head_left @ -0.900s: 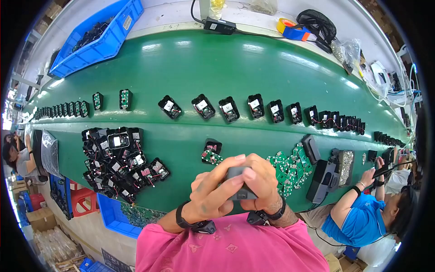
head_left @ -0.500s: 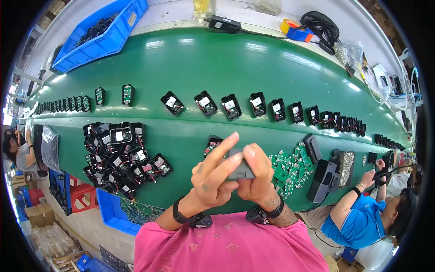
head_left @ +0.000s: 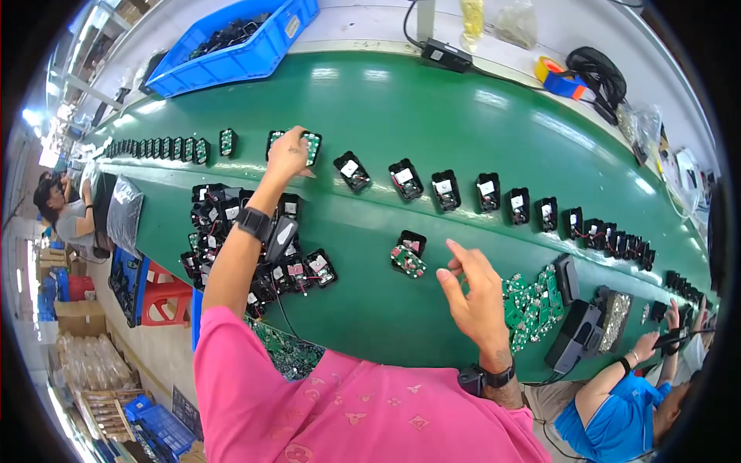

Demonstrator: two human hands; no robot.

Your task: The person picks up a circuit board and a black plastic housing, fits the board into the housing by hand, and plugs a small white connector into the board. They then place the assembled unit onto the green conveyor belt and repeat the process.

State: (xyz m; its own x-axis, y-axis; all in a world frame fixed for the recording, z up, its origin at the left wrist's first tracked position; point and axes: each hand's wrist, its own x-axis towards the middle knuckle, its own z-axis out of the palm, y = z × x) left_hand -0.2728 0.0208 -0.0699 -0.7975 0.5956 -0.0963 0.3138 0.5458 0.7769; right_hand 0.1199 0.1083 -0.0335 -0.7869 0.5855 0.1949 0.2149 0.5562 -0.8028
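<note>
My left hand [head_left: 289, 154] reaches to the far row and grips a black plastic housing with a green circuit board [head_left: 312, 147]. A similar housing is right beside it, partly hidden by my fingers. My right hand [head_left: 475, 297] is above the near part of the table, fingers apart and holding nothing. Just left of it sits a black housing [head_left: 413, 241] with a loose green circuit board [head_left: 407, 262] leaning at its near side. To its right is a pile of green circuit boards [head_left: 532, 307].
Open black housings [head_left: 405, 179] line the green table [head_left: 363, 309]. Under my left forearm lies a heap of wired housings [head_left: 220, 208]. A blue bin [head_left: 231, 65] stands at the back left. On the right, a person in blue [head_left: 617, 393] works beside a black device [head_left: 575, 336].
My hands were together around a dark housing in front of me; now they are apart. My left hand has moved to the far left row, and my right hand has opened. The view has shifted left.
</note>
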